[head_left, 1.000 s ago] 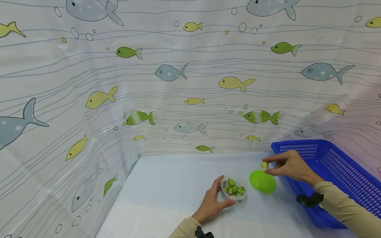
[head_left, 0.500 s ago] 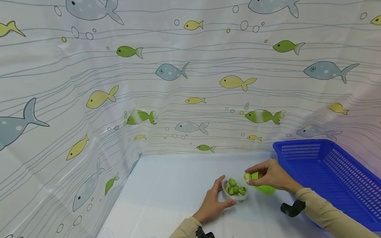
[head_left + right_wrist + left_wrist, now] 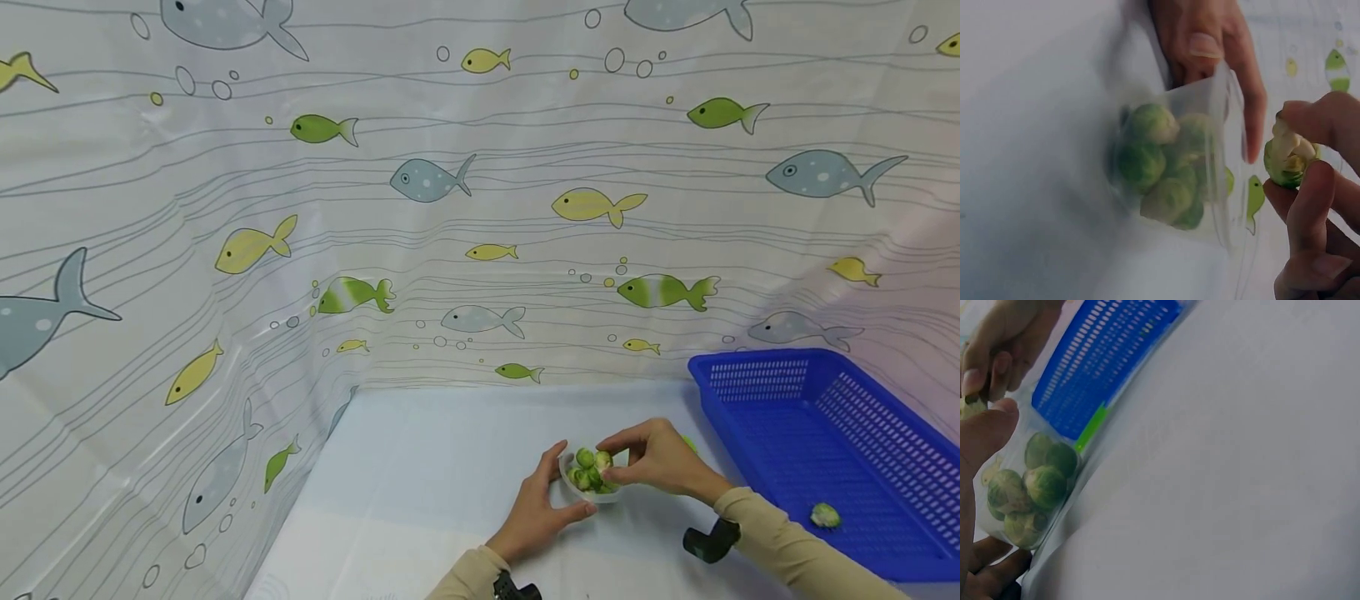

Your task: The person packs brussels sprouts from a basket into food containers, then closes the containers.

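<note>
A small clear plastic container (image 3: pixel 606 498) with several Brussels sprouts (image 3: pixel 582 477) inside stands on the white table. My left hand (image 3: pixel 531 510) holds it from the left, fingers at the far side and thumb at the near side. Between thumb and fingertips, my right hand (image 3: pixel 663 458) pinches one Brussels sprout (image 3: pixel 1290 159) over the container's open top. In the right wrist view that sprout is just outside the rim, cut stem showing. The see-through wall (image 3: pixel 1207 94) shows the sprouts piled within.
A blue perforated basket (image 3: pixel 787 450) stands at the right, with a Brussels sprout (image 3: pixel 826 516) lying in it. The bright green lid (image 3: pixel 1092 428) lies between container and basket, mostly hidden behind my right hand in the head view. A fish-patterned curtain (image 3: pixel 480 275) hangs behind the table.
My right hand has moved left and down from beside the basket to above the container, carrying the pinched sprout. The left hand has stayed on the container.
</note>
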A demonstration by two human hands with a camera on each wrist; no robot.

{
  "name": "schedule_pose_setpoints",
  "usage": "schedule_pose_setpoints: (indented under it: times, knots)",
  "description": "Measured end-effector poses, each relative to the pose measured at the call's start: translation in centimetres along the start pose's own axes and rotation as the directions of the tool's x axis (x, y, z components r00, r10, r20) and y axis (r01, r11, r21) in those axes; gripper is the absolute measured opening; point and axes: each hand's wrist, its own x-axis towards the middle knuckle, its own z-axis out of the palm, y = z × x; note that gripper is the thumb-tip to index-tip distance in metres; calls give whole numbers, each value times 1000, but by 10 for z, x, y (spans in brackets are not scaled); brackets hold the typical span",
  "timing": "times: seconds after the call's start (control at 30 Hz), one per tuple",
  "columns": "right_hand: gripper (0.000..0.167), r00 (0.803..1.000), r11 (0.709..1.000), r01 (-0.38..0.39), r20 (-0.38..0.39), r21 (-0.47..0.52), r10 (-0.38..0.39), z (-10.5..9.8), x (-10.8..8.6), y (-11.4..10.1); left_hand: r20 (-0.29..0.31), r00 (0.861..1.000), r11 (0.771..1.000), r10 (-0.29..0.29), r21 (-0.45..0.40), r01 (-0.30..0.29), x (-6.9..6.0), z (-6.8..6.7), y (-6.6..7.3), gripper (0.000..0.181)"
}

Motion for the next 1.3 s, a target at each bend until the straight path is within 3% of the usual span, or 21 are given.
schedule_pose_setpoints:
  times: [0.17, 0.33, 1.03, 1.3]
  knots:
    - [32, 1000, 995, 28, 11, -92, -27, 10, -1, 0, -5, 1000, 1000, 3, 9, -3, 0, 1, 0, 97]
    - [33, 997, 991, 67, 41, -115, -63, 15, 0, 3, -10, 1000, 1000, 2, 18, -2, -1, 1, 0, 97]
    - [25, 992, 990, 18, 129, -142, 1, 17, 12, 11, 0, 1000, 1000, 10, 12, -10, -1, 0, 1, 97]
    - [10, 983, 986, 34, 184, -166, -2, 15, 13, 7, -2, 1000, 1000, 23, 21, -23, -1, -1, 0, 97]
